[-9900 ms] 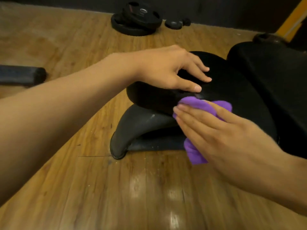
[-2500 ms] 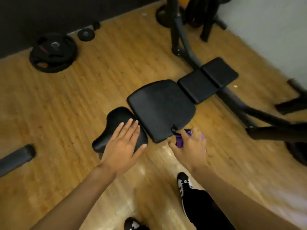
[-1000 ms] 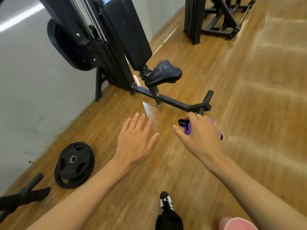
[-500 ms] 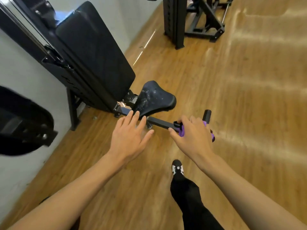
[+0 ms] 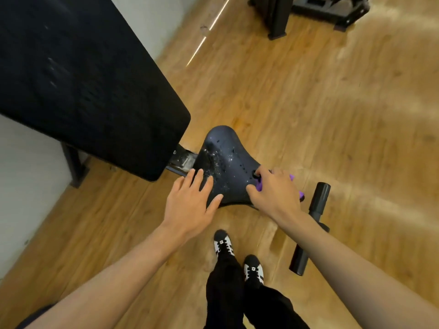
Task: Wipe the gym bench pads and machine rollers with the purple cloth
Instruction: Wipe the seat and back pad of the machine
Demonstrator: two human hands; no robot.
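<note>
A dark saddle-shaped seat pad, speckled with white marks, stands in the middle of the view. Behind it on the left rises a large black back pad. My left hand hovers with straight spread fingers over the seat's near left edge; whether it touches is unclear. My right hand grips the bunched purple cloth over the seat's near right corner, along with a small black object I cannot make out. A black roller bar lies on the floor right of the seat, partly hidden by my right forearm.
Wooden floor spreads to the right. My two feet in black-and-white shoes stand just before the seat. A black machine frame stands at the top, a pale wall on the left.
I have stepped closer to the machine. The seat pad now lies right under my hands. My right hand still holds the purple cloth and has come over the seat's corner.
</note>
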